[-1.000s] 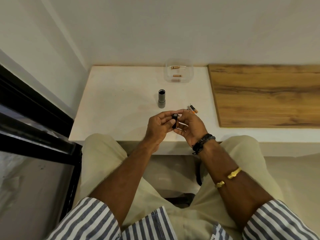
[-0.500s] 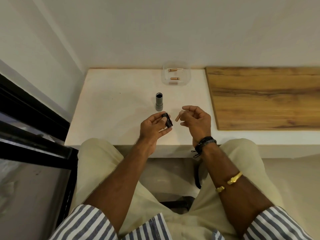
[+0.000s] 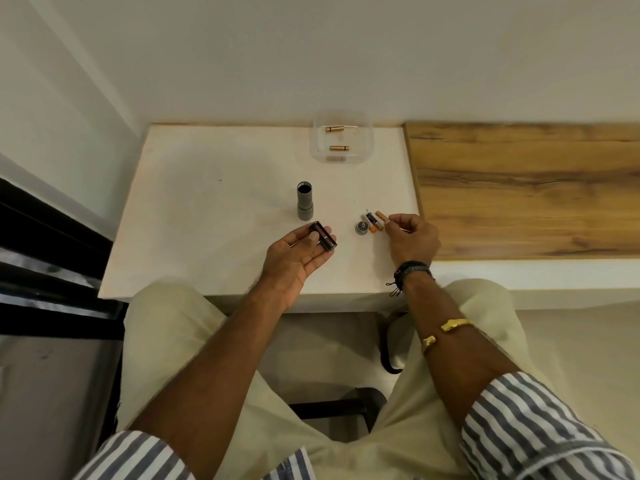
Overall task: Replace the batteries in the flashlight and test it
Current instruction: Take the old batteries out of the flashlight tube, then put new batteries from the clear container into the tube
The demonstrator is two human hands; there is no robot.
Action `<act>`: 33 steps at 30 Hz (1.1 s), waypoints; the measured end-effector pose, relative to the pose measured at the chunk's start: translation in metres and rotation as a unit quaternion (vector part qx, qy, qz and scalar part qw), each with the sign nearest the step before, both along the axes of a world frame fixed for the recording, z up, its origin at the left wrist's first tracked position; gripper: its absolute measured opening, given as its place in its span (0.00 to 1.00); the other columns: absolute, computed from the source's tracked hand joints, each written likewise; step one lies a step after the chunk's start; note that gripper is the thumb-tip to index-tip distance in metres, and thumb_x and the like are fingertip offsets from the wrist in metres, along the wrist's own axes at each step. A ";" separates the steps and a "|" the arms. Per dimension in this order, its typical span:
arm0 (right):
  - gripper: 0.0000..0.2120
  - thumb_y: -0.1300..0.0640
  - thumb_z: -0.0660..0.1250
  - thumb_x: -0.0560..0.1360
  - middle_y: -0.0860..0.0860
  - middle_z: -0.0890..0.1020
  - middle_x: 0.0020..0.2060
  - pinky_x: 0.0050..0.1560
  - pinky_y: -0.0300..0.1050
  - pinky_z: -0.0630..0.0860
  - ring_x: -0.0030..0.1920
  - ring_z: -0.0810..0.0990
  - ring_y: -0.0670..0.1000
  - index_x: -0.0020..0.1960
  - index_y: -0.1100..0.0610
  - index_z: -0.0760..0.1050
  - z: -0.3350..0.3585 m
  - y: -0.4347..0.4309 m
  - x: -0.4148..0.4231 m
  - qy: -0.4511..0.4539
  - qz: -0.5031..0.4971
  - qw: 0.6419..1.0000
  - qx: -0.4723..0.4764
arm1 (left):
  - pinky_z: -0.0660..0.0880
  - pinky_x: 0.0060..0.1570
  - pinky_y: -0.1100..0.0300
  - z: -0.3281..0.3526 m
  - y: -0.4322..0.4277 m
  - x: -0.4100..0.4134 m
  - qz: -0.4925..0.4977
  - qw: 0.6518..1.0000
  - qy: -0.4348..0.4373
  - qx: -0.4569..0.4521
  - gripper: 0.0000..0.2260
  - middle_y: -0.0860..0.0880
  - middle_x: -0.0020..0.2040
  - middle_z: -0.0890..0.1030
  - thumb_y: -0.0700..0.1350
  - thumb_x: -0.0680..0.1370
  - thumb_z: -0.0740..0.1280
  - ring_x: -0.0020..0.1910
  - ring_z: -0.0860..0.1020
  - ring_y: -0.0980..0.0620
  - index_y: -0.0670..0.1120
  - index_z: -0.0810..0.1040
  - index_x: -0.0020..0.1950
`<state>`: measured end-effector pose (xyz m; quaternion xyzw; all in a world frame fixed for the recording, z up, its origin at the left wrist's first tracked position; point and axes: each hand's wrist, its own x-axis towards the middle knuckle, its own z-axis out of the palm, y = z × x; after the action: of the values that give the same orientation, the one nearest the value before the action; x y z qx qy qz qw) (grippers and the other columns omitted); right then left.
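Note:
The grey flashlight body stands upright on the white table, its open end up. My left hand, palm up, holds the black battery holder on its fingers, just in front of the body. My right hand pinches a copper-coloured battery by one end, low over the table. That battery lies against two loose batteries and the round tail cap with its orange button. Whether the holder has cells in it is hidden.
A clear plastic container with two batteries sits at the back of the table by the wall. A wooden board adjoins the table on the right. A black frame stands at the left.
My hands have come apart. The right hand took a battery away from the holder and moved it right and down to the loose batteries. The left hand has turned palm up with the holder.

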<state>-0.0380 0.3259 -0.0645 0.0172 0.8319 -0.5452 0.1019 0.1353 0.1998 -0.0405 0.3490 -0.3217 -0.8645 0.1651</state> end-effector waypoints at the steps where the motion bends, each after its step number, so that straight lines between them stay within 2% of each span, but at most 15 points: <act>1: 0.04 0.54 0.79 0.70 0.43 0.83 0.36 0.44 0.43 0.83 0.39 0.81 0.42 0.43 0.50 0.85 -0.003 -0.001 -0.001 0.009 0.001 1.000 0.009 | 0.80 0.57 0.48 0.000 -0.001 0.000 0.000 1.000 0.000 0.004 0.14 0.38 0.60 0.83 0.35 0.80 0.66 0.59 0.82 0.40 0.36 0.74 0.66; 5: 0.07 0.49 0.79 0.70 0.42 0.83 0.37 0.34 0.31 0.70 0.38 0.77 0.38 0.45 0.50 0.86 -0.008 -0.003 -0.001 0.021 0.016 0.998 0.054 | 0.81 0.56 0.50 0.003 0.002 -0.001 -0.004 1.000 0.002 0.004 0.13 0.38 0.60 0.83 0.35 0.80 0.65 0.58 0.82 0.41 0.36 0.75 0.65; 8: 0.06 0.49 0.78 0.71 0.38 0.80 0.35 0.33 0.30 0.66 0.37 0.76 0.37 0.46 0.50 0.87 -0.010 -0.004 -0.003 0.019 0.023 0.997 0.070 | 0.81 0.55 0.50 0.003 0.003 -0.002 -0.008 1.000 -0.002 0.003 0.12 0.38 0.60 0.82 0.35 0.81 0.65 0.58 0.83 0.41 0.36 0.76 0.64; 12: 0.06 0.51 0.77 0.72 0.38 0.80 0.34 0.36 0.31 0.69 0.37 0.76 0.39 0.47 0.51 0.87 -0.014 0.004 0.000 0.020 0.035 0.996 0.084 | 0.81 0.56 0.50 0.006 0.010 0.001 -0.005 1.000 -0.015 -0.004 0.13 0.37 0.60 0.82 0.34 0.80 0.65 0.58 0.82 0.40 0.36 0.75 0.65; 14: 0.06 0.53 0.76 0.73 0.44 0.83 0.39 0.43 0.38 0.76 0.40 0.78 0.43 0.49 0.52 0.87 -0.012 0.001 -0.003 0.027 0.031 0.995 0.091 | 0.80 0.58 0.49 0.008 0.007 -0.002 -0.003 1.000 -0.012 -0.005 0.13 0.38 0.60 0.83 0.35 0.80 0.65 0.59 0.82 0.40 0.36 0.75 0.66; 16: 0.05 0.54 0.76 0.73 0.45 0.85 0.42 0.47 0.41 0.75 0.44 0.79 0.44 0.48 0.52 0.87 0.018 -0.014 -0.002 0.061 0.033 0.997 0.037 | 0.80 0.58 0.48 0.032 -0.007 0.000 0.022 0.999 0.019 -0.028 0.13 0.39 0.59 0.83 0.35 0.80 0.65 0.59 0.82 0.40 0.37 0.75 0.65; 18: 0.02 0.55 0.75 0.73 0.42 0.84 0.38 0.41 0.35 0.75 0.40 0.81 0.40 0.45 0.49 0.86 0.026 -0.019 -0.002 0.065 0.033 0.997 -0.004 | 0.81 0.56 0.49 0.040 -0.011 -0.001 0.027 0.999 0.026 -0.036 0.12 0.39 0.59 0.83 0.36 0.80 0.66 0.58 0.82 0.40 0.39 0.77 0.64; 20: 0.06 0.59 0.75 0.72 0.42 0.84 0.35 0.36 0.30 0.77 0.36 0.82 0.37 0.42 0.48 0.84 0.028 -0.017 0.009 0.069 0.059 0.994 -0.056 | 0.82 0.53 0.51 0.043 -0.009 0.002 0.044 0.997 0.043 -0.041 0.10 0.39 0.58 0.83 0.37 0.80 0.66 0.58 0.83 0.40 0.40 0.79 0.61; 23: 0.04 0.60 0.74 0.73 0.50 0.86 0.35 0.33 0.40 0.81 0.35 0.84 0.48 0.44 0.52 0.86 0.041 -0.028 0.014 0.043 0.092 0.989 -0.109 | 0.82 0.52 0.52 0.051 -0.016 0.003 0.081 0.994 0.060 -0.039 0.11 0.38 0.59 0.83 0.37 0.79 0.68 0.58 0.82 0.40 0.39 0.79 0.61; 25: 0.04 0.59 0.73 0.73 0.51 0.86 0.34 0.30 0.43 0.81 0.34 0.84 0.50 0.45 0.52 0.86 0.052 -0.046 0.009 0.035 0.124 0.985 -0.118 | 0.82 0.49 0.54 0.060 -0.024 -0.001 0.097 0.992 0.058 -0.057 0.10 0.39 0.57 0.84 0.37 0.78 0.68 0.57 0.83 0.41 0.40 0.80 0.60; 28: 0.04 0.60 0.73 0.73 0.50 0.86 0.34 0.33 0.44 0.81 0.36 0.86 0.50 0.45 0.53 0.86 0.060 -0.071 -0.005 0.054 0.149 0.982 -0.106 | 0.82 0.48 0.57 0.062 -0.035 -0.005 0.116 0.989 0.063 -0.062 0.09 0.41 0.54 0.86 0.37 0.78 0.68 0.55 0.84 0.44 0.41 0.80 0.58; 31: 0.04 0.58 0.74 0.73 0.49 0.87 0.36 0.44 0.49 0.84 0.41 0.86 0.52 0.46 0.53 0.86 0.060 -0.093 -0.027 0.079 0.157 0.983 -0.054 | 0.81 0.56 0.53 0.057 -0.045 -0.005 0.136 0.987 0.063 -0.048 0.12 0.37 0.58 0.83 0.39 0.78 0.68 0.59 0.82 0.42 0.40 0.79 0.60; 33: 0.04 0.58 0.75 0.73 0.48 0.87 0.39 0.50 0.50 0.84 0.44 0.86 0.50 0.47 0.52 0.87 0.058 -0.108 -0.043 0.097 0.162 0.982 -0.014 | 0.80 0.58 0.52 0.053 -0.050 -0.007 0.142 0.987 0.063 -0.040 0.14 0.36 0.60 0.82 0.40 0.77 0.69 0.60 0.81 0.40 0.38 0.79 0.62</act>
<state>-0.0813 0.2180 -0.0065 -0.1720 0.8222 -0.5318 0.1079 0.1287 0.1494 0.0125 0.3294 -0.2925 -0.8389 0.3197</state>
